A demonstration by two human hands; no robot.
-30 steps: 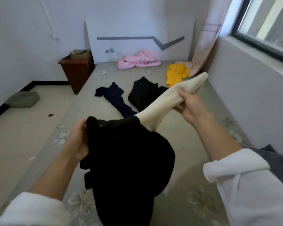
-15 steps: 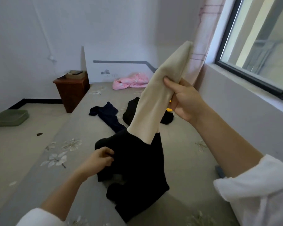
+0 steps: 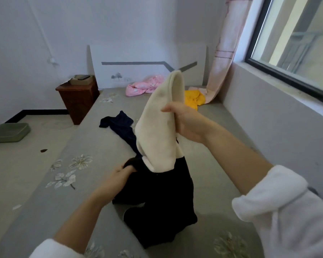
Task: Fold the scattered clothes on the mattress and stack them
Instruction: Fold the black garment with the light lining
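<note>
Clothing in hand is a piece in two colours: a cream part (image 3: 157, 131) rising out of a black cloth (image 3: 157, 198). Whether these are one garment or two tangled together cannot be told.

The right grip (image 3: 186, 123) grasps the cream part about halfway along, with the thumb across its front and the fingers behind. The cream part's long axis runs from the black cloth up and away from the person, leaning slightly right, and ends in a rounded tip above the right grip.

The left grip (image 3: 119, 175) is lower and nearer the person. Its fingers are curled into the upper left edge of the black cloth, pinching it. The rest of the black cloth lies bunched on the mattress (image 3: 93, 138), below and between the two hands.

The piece is thus stretched on a slant, with the high end at the right and the low end at the left. Laying it flat probably means bringing the right grip down and outward along that axis. The left grip, which is nearer the bulk, can pin or spread the black cloth.

A navy garment (image 3: 119, 125) and a yellow garment (image 3: 193, 98) lie unfolded farther up the mattress, well apart from both hands. No stack is visible.
</note>
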